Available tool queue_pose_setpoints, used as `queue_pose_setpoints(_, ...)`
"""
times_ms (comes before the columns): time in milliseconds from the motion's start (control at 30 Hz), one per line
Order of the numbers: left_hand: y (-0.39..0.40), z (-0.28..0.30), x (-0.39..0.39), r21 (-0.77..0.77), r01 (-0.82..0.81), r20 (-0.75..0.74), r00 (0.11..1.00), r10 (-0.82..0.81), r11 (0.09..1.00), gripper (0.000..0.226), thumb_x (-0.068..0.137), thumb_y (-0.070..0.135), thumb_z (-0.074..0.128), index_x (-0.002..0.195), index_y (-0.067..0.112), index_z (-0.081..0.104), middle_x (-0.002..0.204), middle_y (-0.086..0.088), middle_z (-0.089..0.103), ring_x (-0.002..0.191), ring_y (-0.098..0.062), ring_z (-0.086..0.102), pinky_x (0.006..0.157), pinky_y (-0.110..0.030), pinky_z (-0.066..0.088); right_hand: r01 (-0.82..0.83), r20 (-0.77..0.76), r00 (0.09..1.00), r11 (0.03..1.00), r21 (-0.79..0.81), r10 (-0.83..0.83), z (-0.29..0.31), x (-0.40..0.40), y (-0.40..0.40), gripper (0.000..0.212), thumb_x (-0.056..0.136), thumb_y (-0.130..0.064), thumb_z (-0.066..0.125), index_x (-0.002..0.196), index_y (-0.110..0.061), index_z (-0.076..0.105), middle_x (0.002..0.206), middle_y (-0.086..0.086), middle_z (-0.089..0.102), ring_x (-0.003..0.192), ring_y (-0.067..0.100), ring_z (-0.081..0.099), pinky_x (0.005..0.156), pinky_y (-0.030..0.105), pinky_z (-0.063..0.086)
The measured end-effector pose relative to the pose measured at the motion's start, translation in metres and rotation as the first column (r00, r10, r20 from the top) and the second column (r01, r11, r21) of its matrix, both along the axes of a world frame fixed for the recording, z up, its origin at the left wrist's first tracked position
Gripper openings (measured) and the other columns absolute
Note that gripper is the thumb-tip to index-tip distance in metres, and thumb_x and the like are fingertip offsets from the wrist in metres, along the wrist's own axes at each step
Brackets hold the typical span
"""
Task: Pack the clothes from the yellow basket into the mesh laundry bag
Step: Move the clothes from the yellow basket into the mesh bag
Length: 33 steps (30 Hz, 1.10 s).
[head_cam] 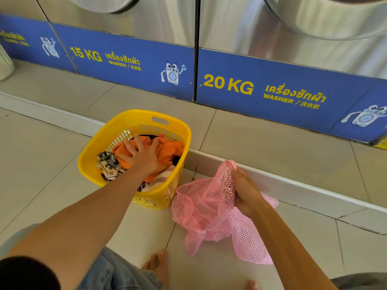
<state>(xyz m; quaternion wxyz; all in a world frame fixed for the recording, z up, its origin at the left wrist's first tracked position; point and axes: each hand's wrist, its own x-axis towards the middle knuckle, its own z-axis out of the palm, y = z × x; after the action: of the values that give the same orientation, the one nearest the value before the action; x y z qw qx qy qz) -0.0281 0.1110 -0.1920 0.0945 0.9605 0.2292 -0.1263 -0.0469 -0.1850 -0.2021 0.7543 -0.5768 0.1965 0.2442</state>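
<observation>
A yellow plastic basket [98, 147] stands on the tiled floor and holds several clothes. An orange garment [170, 150] lies on top, with a black-and-white patterned cloth [109, 164] at its left and a pale cloth [162, 177] below. My left hand [140, 154] lies flat on the orange garment inside the basket, fingers spread. To the right of the basket, a pink mesh laundry bag [206, 208] lies crumpled on the floor. My right hand [245, 189] grips its bunched upper edge and lifts it slightly.
Two steel washers with blue panels marked 15 KG [125, 59] and 20 KG [261, 88] stand behind on a raised tiled step [293, 181]. My bare feet [157, 264] and knees are at the bottom. A white basket edge [5, 63] shows far left.
</observation>
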Motion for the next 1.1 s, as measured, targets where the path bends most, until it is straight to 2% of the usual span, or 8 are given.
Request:
queue_pose_setpoints(100, 0.000, -0.002, 0.011, 0.075, 0.002, -0.057, 0.998, 0.002, 0.997, 0.114, 0.063, 0.076, 0.069, 0.150, 0.048, 0.001, 0.157, -0.023, 0.002, 0.139, -0.056, 0.013, 0.106, -0.071, 0.026, -0.013, -0.004, 1.000, 1.000, 0.007, 0.013, -0.003, 0.005, 0.002, 0.028, 0.104, -0.031, 0.049, 0.125, -0.020, 0.065, 0.113, 0.020, 0.072, 0.100, 0.035, 0.070, 0.083, 0.049, 0.060)
queue_pose_setpoints(200, 0.001, 0.002, 0.017, 0.164, 0.030, -0.065, 0.998, -0.019, 0.986, 0.091, 0.067, 0.061, 0.077, 0.141, 0.036, 0.032, 0.144, -0.019, 0.030, 0.130, -0.046, 0.033, 0.098, -0.060, 0.040, -0.013, -0.014, 1.000, 1.000, -0.003, 0.013, -0.003, 0.004, -0.001, 0.031, 0.105, -0.029, 0.046, 0.130, -0.020, 0.062, 0.117, 0.020, 0.072, 0.111, 0.039, 0.068, 0.087, 0.051, 0.059)
queue_pose_setpoints(400, 0.021, 0.038, 0.020, -0.091, -0.012, 0.064, 0.998, 0.018, 0.996, 0.081, 0.051, 0.038, 0.093, 0.124, 0.027, 0.058, 0.127, -0.018, 0.057, 0.114, -0.040, 0.058, 0.091, -0.049, 0.053, -0.033, 0.062, 0.997, 0.976, -0.214, 0.047, 0.007, -0.007, -0.005, 0.033, 0.106, -0.034, 0.044, 0.128, -0.020, 0.064, 0.113, 0.029, 0.069, 0.102, 0.041, 0.070, 0.093, 0.059, 0.055)
queue_pose_setpoints(500, 0.032, 0.068, 0.013, -0.157, -0.007, 0.125, 0.992, 0.027, 0.988, 0.084, 0.053, 0.038, 0.095, 0.127, 0.022, 0.058, 0.129, -0.016, 0.056, 0.115, -0.038, 0.057, 0.093, -0.047, 0.052, -0.056, 0.117, 0.987, 0.919, -0.391, 0.110, 0.013, -0.015, -0.003, 0.034, 0.105, -0.035, 0.041, 0.125, -0.020, 0.065, 0.087, 0.020, 0.065, 0.079, 0.028, 0.061, 0.072, 0.044, 0.052)
queue_pose_setpoints(600, 0.035, 0.097, 0.001, -0.157, 0.043, 0.199, 0.980, -0.011, 0.987, 0.066, 0.058, 0.034, 0.093, 0.116, 0.022, 0.062, 0.122, -0.016, 0.059, 0.109, -0.037, 0.058, 0.089, -0.046, 0.052, -0.060, 0.180, 0.966, 0.834, -0.549, 0.188, 0.018, -0.022, -0.003, 0.036, 0.106, -0.026, 0.037, 0.131, -0.021, 0.062, 0.089, 0.017, 0.070, 0.075, 0.025, 0.062, 0.073, 0.046, 0.056)
queue_pose_setpoints(767, 0.029, 0.136, -0.013, -0.181, 0.110, 0.421, 0.907, -0.024, 0.977, 0.028, 0.073, 0.019, 0.080, 0.097, 0.025, 0.066, 0.106, -0.011, 0.068, 0.098, -0.032, 0.061, 0.077, -0.035, 0.049, -0.084, 0.233, 0.921, 0.745, -0.662, 0.311, 0.027, -0.035, -0.003, 0.049, 0.107, -0.024, 0.030, 0.154, -0.039, 0.030, 0.054, -0.006, 0.047, 0.046, 0.007, 0.042, 0.041, 0.019, 0.036)
queue_pose_setpoints(933, 0.015, 0.158, -0.016, -0.272, 0.154, 0.589, 0.807, 0.038, 0.950, 0.027, 0.083, 0.015, 0.055, 0.102, 0.022, 0.073, 0.112, -0.004, 0.072, 0.106, -0.028, 0.062, 0.086, -0.031, 0.043, -0.092, 0.255, 0.893, 0.706, -0.703, 0.371, 0.034, -0.039, -0.003, 0.048, 0.108, -0.023, 0.029, 0.152, -0.038, 0.036, 0.059, -0.004, 0.050, 0.049, 0.008, 0.042, 0.045, 0.021, 0.035)
queue_pose_setpoints(1100, -0.008, 0.121, -0.011, -0.090, 0.235, 0.292, 0.935, -0.200, 0.968, 0.042, 0.088, 0.013, 0.056, 0.122, 0.035, 0.066, 0.134, -0.017, 0.054, 0.108, -0.039, 0.059, 0.088, -0.042, 0.052, -0.072, 0.272, 0.890, 0.702, -0.708, 0.366, 0.037, -0.038, -0.005, 0.046, 0.108, -0.024, 0.028, 0.150, -0.041, 0.039, 0.065, -0.003, 0.055, 0.051, 0.008, 0.046, 0.043, 0.017, 0.035)
